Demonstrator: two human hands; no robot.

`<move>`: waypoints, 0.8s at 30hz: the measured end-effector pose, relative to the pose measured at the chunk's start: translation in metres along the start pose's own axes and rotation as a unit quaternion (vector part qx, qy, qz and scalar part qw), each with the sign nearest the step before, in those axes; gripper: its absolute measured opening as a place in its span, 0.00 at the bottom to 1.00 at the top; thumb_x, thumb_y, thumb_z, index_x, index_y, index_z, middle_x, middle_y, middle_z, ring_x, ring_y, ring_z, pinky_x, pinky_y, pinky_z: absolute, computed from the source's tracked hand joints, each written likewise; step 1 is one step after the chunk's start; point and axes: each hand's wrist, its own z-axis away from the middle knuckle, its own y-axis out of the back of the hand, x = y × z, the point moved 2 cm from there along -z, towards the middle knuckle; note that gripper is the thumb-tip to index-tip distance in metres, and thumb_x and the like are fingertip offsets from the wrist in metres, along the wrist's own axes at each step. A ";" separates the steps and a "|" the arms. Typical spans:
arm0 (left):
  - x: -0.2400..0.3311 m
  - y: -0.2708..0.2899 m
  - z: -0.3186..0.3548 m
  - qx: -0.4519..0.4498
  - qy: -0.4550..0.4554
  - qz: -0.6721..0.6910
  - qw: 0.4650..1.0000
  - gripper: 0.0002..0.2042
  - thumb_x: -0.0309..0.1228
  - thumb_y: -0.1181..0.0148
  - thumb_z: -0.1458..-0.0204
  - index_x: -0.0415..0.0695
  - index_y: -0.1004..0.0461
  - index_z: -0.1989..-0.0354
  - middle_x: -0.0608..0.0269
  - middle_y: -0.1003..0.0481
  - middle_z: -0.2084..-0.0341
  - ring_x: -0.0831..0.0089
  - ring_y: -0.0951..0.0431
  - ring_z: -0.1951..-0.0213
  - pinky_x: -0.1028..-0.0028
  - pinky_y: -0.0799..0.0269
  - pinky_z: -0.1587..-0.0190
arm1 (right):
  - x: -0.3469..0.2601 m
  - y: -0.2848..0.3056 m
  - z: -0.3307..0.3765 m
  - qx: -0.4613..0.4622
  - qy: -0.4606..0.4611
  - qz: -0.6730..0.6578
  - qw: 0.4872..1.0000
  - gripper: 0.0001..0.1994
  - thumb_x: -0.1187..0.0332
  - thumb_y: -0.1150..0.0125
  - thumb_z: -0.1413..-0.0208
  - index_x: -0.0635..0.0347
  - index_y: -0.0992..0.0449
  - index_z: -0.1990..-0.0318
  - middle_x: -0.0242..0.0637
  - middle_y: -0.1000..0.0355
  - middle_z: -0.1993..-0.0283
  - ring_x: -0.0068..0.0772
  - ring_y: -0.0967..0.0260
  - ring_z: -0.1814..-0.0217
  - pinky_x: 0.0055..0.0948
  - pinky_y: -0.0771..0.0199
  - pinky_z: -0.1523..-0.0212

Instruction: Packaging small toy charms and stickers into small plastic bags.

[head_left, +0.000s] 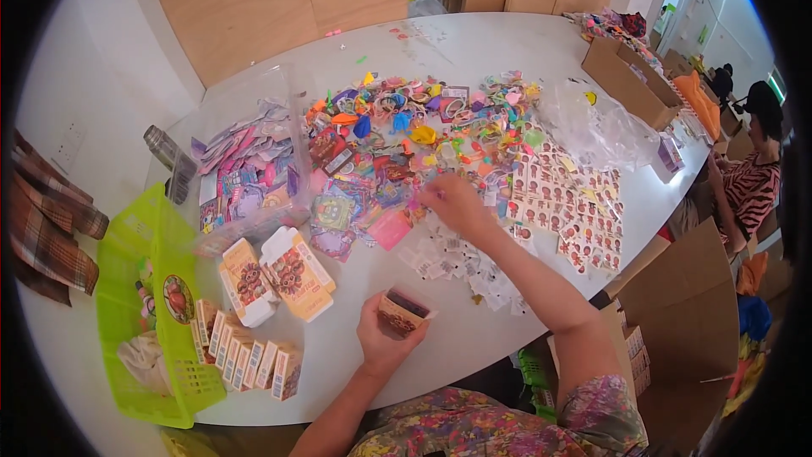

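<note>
Looking over the white table (482, 49), the largest thing before us, we find much of its middle covered. The heap of trinkets (423, 134) spreads widest there, bright and mixed. The green basket (127, 288) stands at the left edge, with the clear tub (254, 226) of colourful cards near it. Next come the sticker sheets (567, 203), to the right of the heap, and two printed cartons (296, 275) in front of the tub. A row of little boxes (245, 355) stands just beside the basket.

Smaller again are our hands, well apart. Our right hand (461, 207) is at the near edge of the heap, fingers bunched; we cannot tell whether they have closed on anything. Our left hand (385, 338) is wrapped around the small box (403, 315), holding it above the near part of the table, open end up. Smallest are the whitish pieces (452, 258) scattered below the heap.

We judge the step in hand to be picking from the heap with the box held ready; the next move seems to call for a sure pinch on one piece, and a steady, uncrushed box
</note>
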 end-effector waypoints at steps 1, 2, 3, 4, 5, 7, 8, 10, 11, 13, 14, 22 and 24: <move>-0.001 0.000 0.000 0.000 0.001 -0.002 1.000 0.39 0.23 0.25 0.65 0.37 0.44 0.45 0.59 0.33 0.56 0.73 0.28 0.55 0.71 0.28 0.52 | 0.003 -0.007 -0.011 0.000 -0.001 -0.002 1.000 0.15 0.57 0.38 0.47 0.61 0.20 0.67 0.47 0.25 0.65 0.41 0.24 0.65 0.38 0.25 0.66; -0.002 0.000 0.000 -0.001 0.001 -0.006 1.000 0.39 0.24 0.24 0.65 0.37 0.44 0.45 0.59 0.33 0.56 0.73 0.28 0.55 0.71 0.27 0.52 | 0.001 -0.015 -0.022 0.009 -0.022 0.087 0.996 0.15 0.57 0.37 0.49 0.61 0.21 0.68 0.48 0.26 0.65 0.46 0.25 0.62 0.41 0.25 0.63; -0.002 0.000 -0.001 -0.003 0.001 -0.009 1.000 0.39 0.24 0.24 0.65 0.37 0.44 0.45 0.59 0.32 0.56 0.73 0.27 0.55 0.72 0.27 0.53 | 0.002 -0.021 -0.030 0.019 -0.043 0.177 0.983 0.15 0.57 0.36 0.51 0.62 0.21 0.70 0.49 0.26 0.64 0.50 0.26 0.59 0.43 0.26 0.60; -0.003 -0.001 -0.002 -0.003 0.000 -0.011 1.000 0.39 0.24 0.24 0.65 0.37 0.44 0.45 0.59 0.32 0.56 0.73 0.27 0.55 0.72 0.27 0.53 | 0.008 -0.025 -0.037 0.020 -0.043 0.176 0.983 0.15 0.57 0.36 0.51 0.62 0.21 0.70 0.49 0.26 0.64 0.50 0.26 0.59 0.43 0.26 0.60; -0.003 -0.001 -0.001 0.005 0.007 -0.008 1.000 0.37 0.25 0.24 0.66 0.37 0.41 0.46 0.60 0.32 0.57 0.74 0.27 0.56 0.72 0.27 0.54 | 0.013 -0.031 -0.041 -0.022 -0.048 0.181 0.982 0.14 0.58 0.35 0.53 0.62 0.22 0.71 0.49 0.26 0.65 0.50 0.26 0.59 0.43 0.26 0.60; -0.001 0.000 -0.002 0.014 0.013 -0.004 1.000 0.36 0.26 0.23 0.67 0.37 0.38 0.48 0.60 0.31 0.57 0.74 0.26 0.57 0.73 0.26 0.55 | 0.025 -0.032 -0.049 -0.065 -0.053 0.188 0.979 0.14 0.59 0.35 0.55 0.63 0.22 0.73 0.48 0.25 0.66 0.50 0.26 0.59 0.43 0.26 0.60; 0.005 0.000 -0.004 0.009 0.020 0.006 1.000 0.35 0.26 0.23 0.67 0.37 0.37 0.48 0.60 0.30 0.58 0.74 0.25 0.57 0.73 0.26 0.55 | 0.030 -0.028 -0.051 -0.091 -0.046 0.158 0.982 0.12 0.62 0.35 0.57 0.64 0.22 0.73 0.48 0.25 0.68 0.48 0.25 0.63 0.41 0.25 0.61; 0.003 0.002 -0.004 0.008 0.026 0.019 0.999 0.35 0.26 0.23 0.67 0.37 0.36 0.49 0.60 0.30 0.58 0.74 0.25 0.58 0.73 0.26 0.55 | 0.032 -0.017 -0.051 -0.119 -0.036 0.130 0.984 0.10 0.66 0.35 0.58 0.65 0.22 0.74 0.47 0.25 0.70 0.46 0.24 0.66 0.40 0.24 0.63; -0.002 0.003 -0.004 0.004 0.000 -0.006 1.000 0.37 0.27 0.23 0.67 0.37 0.40 0.47 0.59 0.31 0.58 0.73 0.26 0.58 0.73 0.26 0.55 | 0.031 -0.007 -0.048 -0.116 -0.099 0.018 0.988 0.09 0.68 0.35 0.58 0.66 0.22 0.74 0.44 0.25 0.72 0.41 0.25 0.70 0.36 0.23 0.68; -0.003 0.002 -0.002 0.002 -0.024 -0.025 0.999 0.39 0.27 0.23 0.66 0.37 0.43 0.45 0.58 0.31 0.58 0.73 0.26 0.58 0.73 0.26 0.56 | 0.029 0.008 -0.045 -0.114 -0.163 -0.089 0.976 0.07 0.70 0.35 0.57 0.66 0.21 0.74 0.42 0.24 0.74 0.35 0.25 0.74 0.32 0.23 0.72; 0.000 0.005 -0.004 -0.001 -0.016 -0.033 0.999 0.39 0.27 0.23 0.66 0.36 0.42 0.45 0.58 0.31 0.58 0.73 0.26 0.58 0.72 0.26 0.56 | 0.028 0.014 -0.045 -0.100 -0.191 -0.171 0.961 0.06 0.72 0.36 0.56 0.66 0.21 0.72 0.39 0.25 0.74 0.30 0.26 0.76 0.28 0.24 0.74; -0.008 0.006 0.000 0.013 -0.020 -0.037 0.999 0.40 0.28 0.22 0.66 0.35 0.41 0.44 0.57 0.29 0.57 0.73 0.25 0.57 0.72 0.26 0.55 | -0.005 0.045 -0.013 -0.107 -0.204 -0.516 0.825 0.05 0.75 0.38 0.51 0.66 0.23 0.66 0.38 0.25 0.71 0.23 0.28 0.79 0.23 0.24 0.79; -0.006 0.007 -0.004 0.013 -0.040 -0.086 0.995 0.39 0.29 0.22 0.66 0.35 0.40 0.45 0.57 0.28 0.58 0.74 0.25 0.58 0.73 0.26 0.55 | -0.039 0.051 0.007 -0.172 -0.168 -0.636 0.733 0.04 0.77 0.39 0.51 0.67 0.24 0.67 0.41 0.25 0.68 0.24 0.28 0.79 0.23 0.25 0.81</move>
